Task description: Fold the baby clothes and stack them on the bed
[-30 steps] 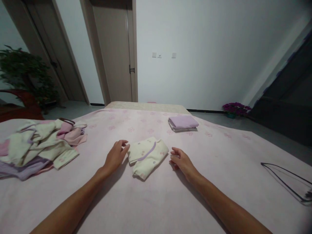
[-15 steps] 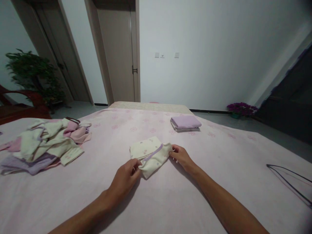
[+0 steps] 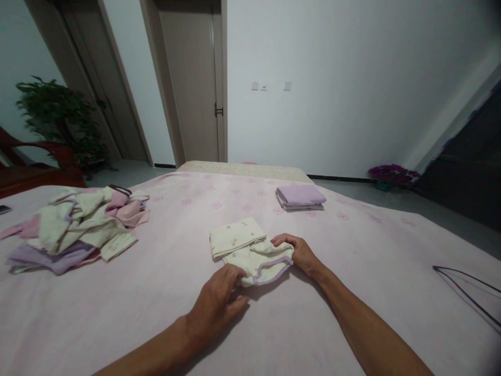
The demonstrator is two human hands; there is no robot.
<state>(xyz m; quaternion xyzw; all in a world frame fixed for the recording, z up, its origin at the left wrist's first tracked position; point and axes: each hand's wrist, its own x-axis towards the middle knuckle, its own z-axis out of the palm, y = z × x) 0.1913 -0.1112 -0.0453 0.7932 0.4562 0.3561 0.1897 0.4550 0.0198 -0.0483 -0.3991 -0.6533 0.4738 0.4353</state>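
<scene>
A cream baby garment [image 3: 239, 237] with small printed motifs and purple trim lies partly folded on the bed. Its near flap is spread toward me, and the trimmed opening gapes a little. My left hand [image 3: 219, 297] has its fingers closed at the flap's near left corner, with the thumb held lower and apart from the cloth. On the right side, my right hand [image 3: 301, 253] pinches the flap's edge near the trim, thumb and fingers around the fabric. Part of the cloth is hidden behind the left fingers.
A loose heap of baby clothes [image 3: 86, 222] lies at the left. Beyond the garment sits a folded lilac stack [image 3: 300, 195]. A thin black cord [image 3: 462, 287] crosses the bed cover [image 3: 352, 313] at the right, and a dark flat object [image 3: 4, 209] lies at the far left.
The purple-trimmed flap, earlier lying over the folded part, is now turned back toward me. Both hands have moved slightly to the right with it, and the view has shifted a little.
</scene>
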